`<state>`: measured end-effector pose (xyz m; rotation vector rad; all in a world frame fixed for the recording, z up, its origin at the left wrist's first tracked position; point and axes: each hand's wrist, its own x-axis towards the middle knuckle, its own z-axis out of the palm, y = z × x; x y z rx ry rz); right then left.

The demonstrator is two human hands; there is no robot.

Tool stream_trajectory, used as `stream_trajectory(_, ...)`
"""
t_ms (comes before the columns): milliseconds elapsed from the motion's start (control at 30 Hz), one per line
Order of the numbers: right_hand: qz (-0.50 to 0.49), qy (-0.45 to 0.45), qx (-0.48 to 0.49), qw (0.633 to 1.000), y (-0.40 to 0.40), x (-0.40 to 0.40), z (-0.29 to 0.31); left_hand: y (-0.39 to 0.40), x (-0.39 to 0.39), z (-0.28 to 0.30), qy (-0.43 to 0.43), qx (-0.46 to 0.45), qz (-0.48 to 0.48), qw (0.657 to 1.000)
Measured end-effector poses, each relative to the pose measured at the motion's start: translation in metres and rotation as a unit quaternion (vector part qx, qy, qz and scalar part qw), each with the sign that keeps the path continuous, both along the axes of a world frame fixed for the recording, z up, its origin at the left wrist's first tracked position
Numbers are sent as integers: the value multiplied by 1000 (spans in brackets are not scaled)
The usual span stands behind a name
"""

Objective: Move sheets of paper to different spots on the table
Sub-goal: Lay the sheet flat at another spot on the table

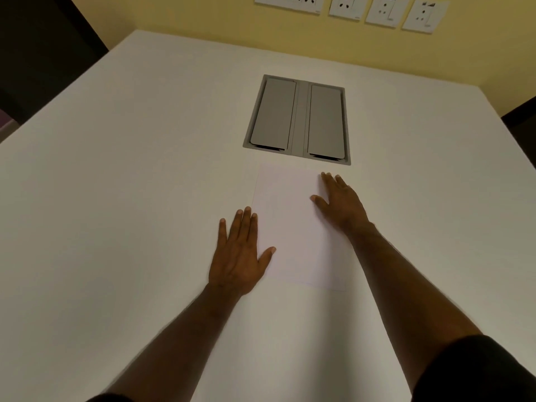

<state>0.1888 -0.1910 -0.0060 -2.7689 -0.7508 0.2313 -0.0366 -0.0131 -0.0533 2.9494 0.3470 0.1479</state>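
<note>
No legible text, labels, brands or numbers anywhere in view. The wall socket plates (385,10) along the top edge carry small dark marks and one darker patch near the upper rim of the third plate, but these are too small and blurred to read. The sheet of paper (293,227) on the table (116,198) shows a blank face, no print or writing discernible. The grey hatch (297,118) set into the table bears no visible marking.

Office meeting room: white table (116,169) with cable hatch (297,120), wall sockets (383,10).
</note>
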Motion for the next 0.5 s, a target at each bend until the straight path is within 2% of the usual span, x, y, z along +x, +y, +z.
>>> stream_trajectory(167,10,-2,12,1000,6,-7,15,0,0,3,14,4,4,1000)
stream_trajectory(200,6,15,36,999,8,-10,21,0,0,3,14,5,4,1000)
stream_trajectory(267,-43,68,155,985,10,-21,35,0,0,2,15,7,4,1000)
stream_trajectory(300,-82,87,240,963,10,-29,42,0,0,2,15,7,5,1000)
stream_trajectory(367,-181,125,396,892,7,-46,53,1,0,1,16,10,6,1000)
stream_trajectory(433,-291,211,497,790,1,-58,60,1,1,-1,11,13,5,1000)
stream_trajectory(500,-355,314,555,683,-3,-63,62,1,1,-1,6,6,5,1000)
